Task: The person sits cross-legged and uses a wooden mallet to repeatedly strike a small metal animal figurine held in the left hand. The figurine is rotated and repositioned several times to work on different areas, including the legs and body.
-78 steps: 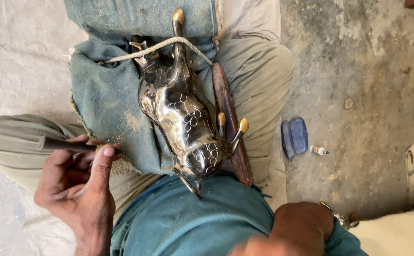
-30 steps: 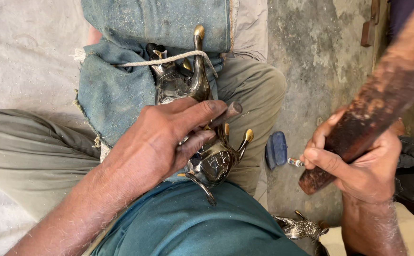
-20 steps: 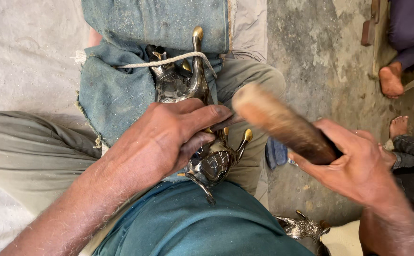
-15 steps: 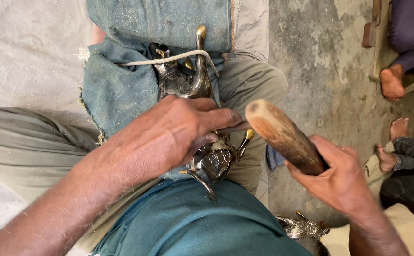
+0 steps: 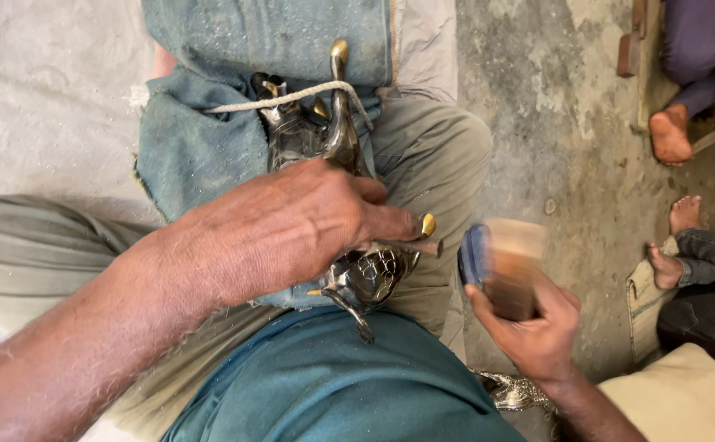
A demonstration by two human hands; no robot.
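A shiny engraved metal figure [image 5: 371, 278] with brass-tipped parts lies across my lap on a blue cloth [image 5: 202, 155], tied down by a pale rope [image 5: 292, 96]. My left hand [image 5: 292, 221] presses on the figure's middle and holds a thin metal punch [image 5: 424, 245] whose end sticks out to the right. My right hand [image 5: 533, 336] is just right of the figure and grips a wooden mallet [image 5: 509, 266], which is blurred by motion beside the punch's end.
A small blue object [image 5: 473, 254] lies on the concrete floor behind the mallet. Another metal piece [image 5: 517, 391] sits by my right wrist. Other people's bare feet [image 5: 668, 135] [image 5: 685, 214] and a cream cushion [image 5: 685, 397] are at the right.
My left hand went from resting on my knee to the figure. My right hand picked up the mallet, raised it, and it now swings down, blurred, near the punch.
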